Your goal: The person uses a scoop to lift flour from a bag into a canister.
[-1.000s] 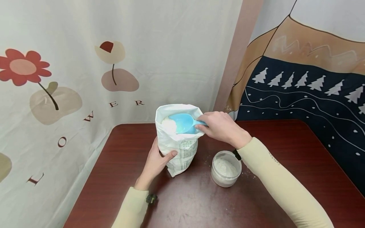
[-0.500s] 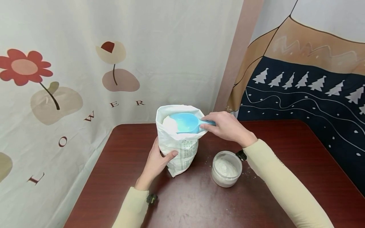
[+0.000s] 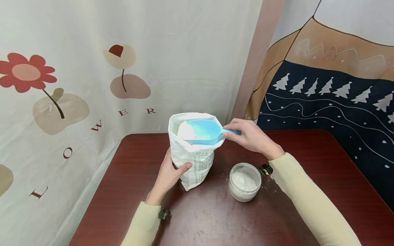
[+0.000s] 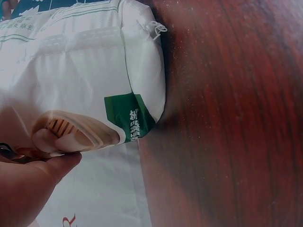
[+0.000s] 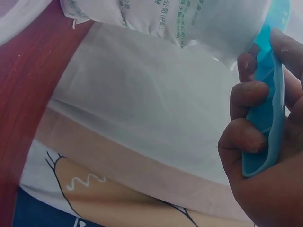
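Note:
A white bag (image 3: 197, 160) printed with green text stands open at the top on the table, leaning a little. My left hand (image 3: 169, 172) grips its left side, thumb across the front; the left wrist view shows the thumb against the bag (image 4: 80, 71). In my right hand (image 3: 250, 135) is the handle of a light blue scoop (image 3: 204, 131), fingers curled round it, as the right wrist view shows on the scoop handle (image 5: 265, 113). White powder (image 3: 185, 131) is heaped at the scoop's front end, within the bag's mouth. How full the bag is stays hidden.
A clear round jar (image 3: 244, 196) with white powder in it stands right of the bag, below my right wrist. Specks of powder lie around it on the dark red table (image 3: 197, 225). Printed curtains (image 3: 191, 61) hang right behind the table's far edge.
My right hand has drawn the scoop to the right and slightly up in the bag's mouth, so more of the handle shows. The left hand, bag and jar stay nearly still.

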The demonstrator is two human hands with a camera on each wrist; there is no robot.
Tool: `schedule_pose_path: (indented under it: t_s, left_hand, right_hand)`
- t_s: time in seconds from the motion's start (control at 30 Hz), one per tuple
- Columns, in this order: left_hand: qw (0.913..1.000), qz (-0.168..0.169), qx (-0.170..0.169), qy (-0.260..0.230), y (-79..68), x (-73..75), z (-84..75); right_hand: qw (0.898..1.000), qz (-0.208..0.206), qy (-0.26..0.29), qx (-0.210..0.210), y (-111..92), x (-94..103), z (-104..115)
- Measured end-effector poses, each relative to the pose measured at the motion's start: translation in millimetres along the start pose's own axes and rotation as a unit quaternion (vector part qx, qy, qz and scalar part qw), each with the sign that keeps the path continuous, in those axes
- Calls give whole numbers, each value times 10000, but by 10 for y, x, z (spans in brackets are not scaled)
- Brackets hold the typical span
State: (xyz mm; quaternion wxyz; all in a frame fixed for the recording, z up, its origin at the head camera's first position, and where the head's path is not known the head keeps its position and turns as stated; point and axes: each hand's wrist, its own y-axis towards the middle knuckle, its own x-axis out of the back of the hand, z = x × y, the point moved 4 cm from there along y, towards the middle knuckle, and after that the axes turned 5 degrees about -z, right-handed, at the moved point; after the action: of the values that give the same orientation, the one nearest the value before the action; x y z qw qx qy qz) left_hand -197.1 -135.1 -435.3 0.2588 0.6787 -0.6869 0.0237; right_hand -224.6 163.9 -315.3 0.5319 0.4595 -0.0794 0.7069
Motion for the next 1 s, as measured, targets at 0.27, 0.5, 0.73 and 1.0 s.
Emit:
schedule_pose_path:
  t_s: [0.27, 0.5, 0.73, 1.0]
  left_hand:
    - [9999, 7, -87, -77, 1, 2, -6]
    - [9999, 1, -69, -136, -9, 7, -108]
    - [10000, -24, -67, 70, 1, -2, 3]
    - [9999, -14, -78, 70, 1, -3, 7]
  right_hand:
    - [9994, -175, 279, -68, -56, 13, -63]
    - [9992, -293, 279, -63, -78, 41, -67]
    - [9990, -370, 232, 36, -82, 65, -43]
    - [9987, -442, 243, 10, -84, 86, -25]
